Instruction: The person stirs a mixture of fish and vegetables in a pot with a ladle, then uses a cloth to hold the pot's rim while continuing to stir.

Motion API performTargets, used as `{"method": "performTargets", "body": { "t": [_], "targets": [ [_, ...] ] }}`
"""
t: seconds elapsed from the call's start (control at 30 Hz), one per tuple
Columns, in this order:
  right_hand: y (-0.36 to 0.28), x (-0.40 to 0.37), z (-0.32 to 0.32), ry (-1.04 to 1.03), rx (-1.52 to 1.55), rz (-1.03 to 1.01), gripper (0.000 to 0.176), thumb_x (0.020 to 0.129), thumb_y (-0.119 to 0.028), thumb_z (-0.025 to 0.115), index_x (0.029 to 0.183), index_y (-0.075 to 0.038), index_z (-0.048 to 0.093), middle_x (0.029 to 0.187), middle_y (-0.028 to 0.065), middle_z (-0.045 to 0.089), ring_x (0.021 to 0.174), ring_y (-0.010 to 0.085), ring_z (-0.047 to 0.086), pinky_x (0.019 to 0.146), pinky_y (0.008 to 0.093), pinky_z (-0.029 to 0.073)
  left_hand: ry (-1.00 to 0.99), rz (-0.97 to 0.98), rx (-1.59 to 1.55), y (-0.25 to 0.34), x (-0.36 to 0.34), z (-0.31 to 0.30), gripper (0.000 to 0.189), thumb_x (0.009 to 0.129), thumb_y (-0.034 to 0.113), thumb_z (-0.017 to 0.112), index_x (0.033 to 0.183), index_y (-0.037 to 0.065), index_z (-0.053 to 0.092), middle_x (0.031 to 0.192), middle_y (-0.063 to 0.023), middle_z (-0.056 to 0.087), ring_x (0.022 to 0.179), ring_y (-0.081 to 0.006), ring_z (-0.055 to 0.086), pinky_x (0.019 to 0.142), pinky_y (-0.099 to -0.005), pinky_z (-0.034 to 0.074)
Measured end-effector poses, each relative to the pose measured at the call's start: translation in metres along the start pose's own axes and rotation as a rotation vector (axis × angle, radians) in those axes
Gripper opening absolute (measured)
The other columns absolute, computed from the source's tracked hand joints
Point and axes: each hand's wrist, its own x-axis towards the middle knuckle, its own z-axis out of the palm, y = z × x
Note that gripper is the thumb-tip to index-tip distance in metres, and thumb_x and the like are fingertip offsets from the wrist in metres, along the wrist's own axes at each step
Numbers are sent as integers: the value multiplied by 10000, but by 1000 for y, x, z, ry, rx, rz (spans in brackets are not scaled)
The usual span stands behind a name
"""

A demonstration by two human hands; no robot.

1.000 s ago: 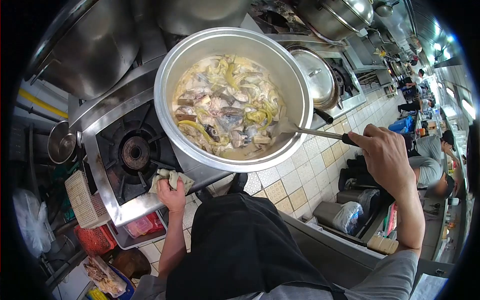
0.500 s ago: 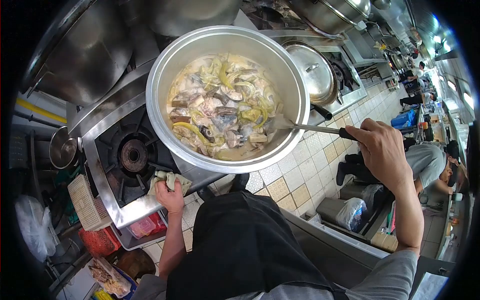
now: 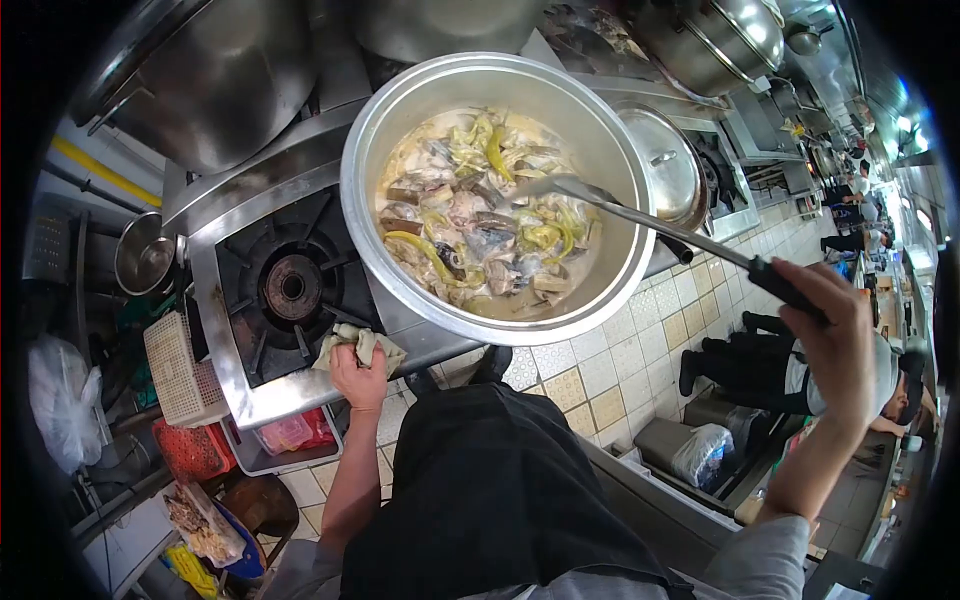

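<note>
A large aluminium pot (image 3: 600, 150) stands on the stainless stove, filled with pale creamy stew (image 3: 480, 225) of fish pieces and green peppers. My right hand (image 3: 835, 340) grips the black handle of a long metal spatula (image 3: 640, 215), whose blade hangs just above the stew near the pot's middle. My left hand (image 3: 358, 377) presses a crumpled cloth (image 3: 358, 343) onto the stove's front edge, beside the pot's base.
An unlit gas burner (image 3: 290, 287) lies left of the pot. A lidded pan (image 3: 665, 165) sits right of it, more big pots behind. Baskets (image 3: 180, 370) and bags crowd the floor at left. Other people sit and stand along the aisle at right.
My right hand has dropped lower and further right, and the spatula blade has lifted out of the stew at the pot's right wall toward its middle. My left hand stays on the cloth.
</note>
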Motion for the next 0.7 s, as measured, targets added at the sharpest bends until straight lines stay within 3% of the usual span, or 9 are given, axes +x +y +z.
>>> {"method": "performTargets", "body": {
  "t": [0.13,0.2,0.37,0.4,0.47,0.53,0.6,0.67,0.7],
  "targets": [
    [4,-14,63,-20,297,124,431,798,99,702,1216,-8,703,902,113,707,787,134,610,710,299,485,18,-9,11,-2,-1,2,296,755,191,779,831,34,540,830,-168,551,786,-402,574,703,-499,466],
    [7,-33,103,-33,559,318,384,848,68,712,1227,5,700,956,68,729,844,95,600,753,277,497,31,7,1,-4,-2,4,300,750,198,780,844,34,547,838,-169,554,802,-404,577,710,-500,469],
    [6,-83,190,-3,908,483,381,906,14,703,1284,38,660,1065,65,721,956,101,630,878,261,509,32,-6,22,-3,-2,4,299,751,213,768,860,37,553,860,-169,564,818,-405,581,718,-504,471],
    [1,-89,198,21,990,527,401,908,-14,705,1305,15,655,951,14,700,743,33,540,654,183,411,31,-5,26,-4,-4,3,299,751,213,768,860,37,553,860,-169,564,818,-405,581,718,-504,471],
    [-9,-96,216,95,1035,552,406,911,-27,708,1311,10,652,907,-19,685,679,7,466,593,166,319,25,-18,42,-4,-4,5,298,754,214,767,859,36,552,865,-172,566,823,-407,583,724,-506,471],
    [-17,-101,235,172,1043,528,395,924,-15,688,1312,42,638,1034,60,717,848,77,615,762,223,490,19,-3,34,-3,-3,4,300,757,215,769,861,35,553,868,-174,568,826,-409,583,728,-508,471],
    [-30,-105,241,197,957,548,384,929,-1,676,1305,65,631,1107,91,718,968,126,650,879,273,513,8,10,25,-3,-2,4,301,759,215,770,862,33,553,871,-176,569,829,-411,584,731,-510,470],
    [-44,-104,239,217,881,560,377,929,5,676,1302,51,639,1105,104,726,992,131,651,888,278,507,4,12,22,-4,-2,3,305,763,213,773,862,30,550,875,-180,569,831,-414,583,736,-513,470],
    [-47,-103,239,223,743,495,361,922,-4,687,1281,32,657,1032,116,728,911,138,651,829,281,507,-4,17,18,-6,-3,3,304,761,204,777,853,28,548,873,-182,571,833,-416,583,731,-513,466]
  ]
}}
